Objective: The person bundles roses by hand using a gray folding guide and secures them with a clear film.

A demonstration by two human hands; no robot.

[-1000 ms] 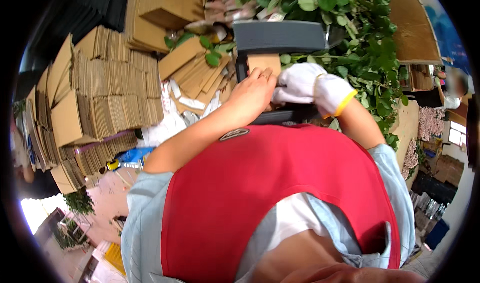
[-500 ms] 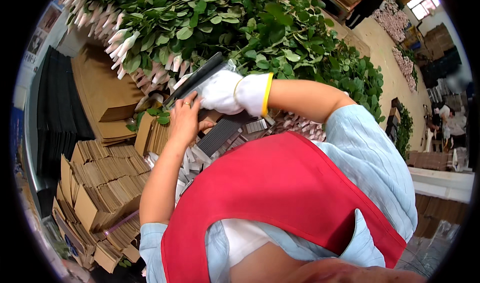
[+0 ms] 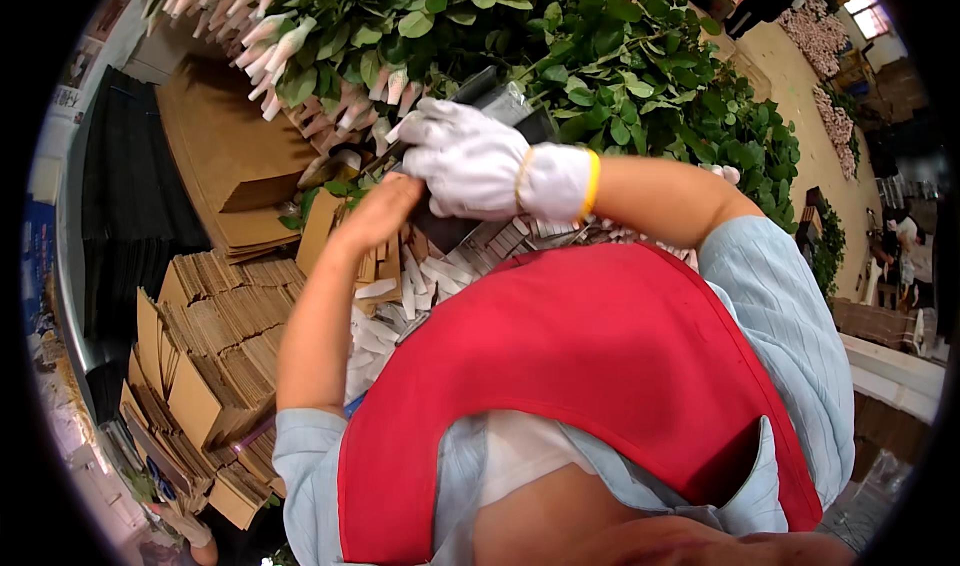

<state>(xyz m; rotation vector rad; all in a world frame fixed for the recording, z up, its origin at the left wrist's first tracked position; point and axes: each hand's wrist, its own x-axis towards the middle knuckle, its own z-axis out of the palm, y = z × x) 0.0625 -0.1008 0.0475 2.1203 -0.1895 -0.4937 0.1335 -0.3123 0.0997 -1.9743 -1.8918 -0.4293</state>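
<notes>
Green rose foliage [image 3: 640, 86] banks behind; white-gloved right hand [image 3: 470, 161] clenches a dark flat tool [image 3: 490, 101], steadying it. Bare left hand [image 3: 380, 211] curls just beside those fingers; its grasp is hidden.

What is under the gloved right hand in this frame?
Under the gloved right hand a dark flat tool shows, over wrapped rose buds and leaves. The bare left hand touches it; its lower part is covered.

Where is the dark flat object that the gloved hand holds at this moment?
In the head view, the dark flat object sits upper centre, under the gloved right hand, against the green rose foliage, with the bare left hand just below-left.
</notes>
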